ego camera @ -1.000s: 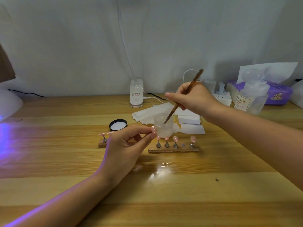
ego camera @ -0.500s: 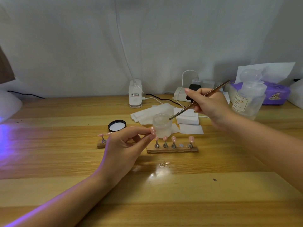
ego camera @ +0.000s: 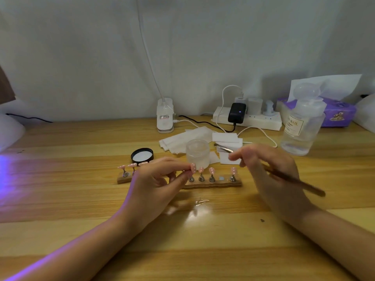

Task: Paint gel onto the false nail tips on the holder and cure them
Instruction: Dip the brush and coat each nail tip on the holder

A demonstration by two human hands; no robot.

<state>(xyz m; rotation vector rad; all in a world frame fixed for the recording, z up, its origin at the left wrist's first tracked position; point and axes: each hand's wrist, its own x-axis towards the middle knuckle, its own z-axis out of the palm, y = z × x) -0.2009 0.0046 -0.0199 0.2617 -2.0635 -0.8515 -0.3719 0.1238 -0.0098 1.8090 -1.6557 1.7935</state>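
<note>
A wooden holder (ego camera: 213, 184) carries several pink false nail tips (ego camera: 211, 170) on metal stands, with one stand spot bare. A second holder (ego camera: 123, 179) lies to its left, partly behind my left hand (ego camera: 158, 185). That hand pinches one pink nail tip (ego camera: 193, 167) between thumb and fingers, just above the right holder's left end. My right hand (ego camera: 272, 175) grips a thin brown brush (ego camera: 296, 182); its tip points left, over the white pads beside the frosted gel jar (ego camera: 197, 153). The jar stands open right behind the holder.
The jar's black lid (ego camera: 142, 156) lies left of it. White wipes (ego camera: 188, 138) and pads sit behind. A clear pump bottle (ego camera: 302, 126), power strip (ego camera: 247, 118) and purple tissue box (ego camera: 338, 112) stand at the back right. A white curing lamp (ego camera: 8, 130) glows purple at far left.
My right hand has lifted the brush out of the gel jar and swung down to the right of the holder. My left hand still holds the nail tip in the same place.
</note>
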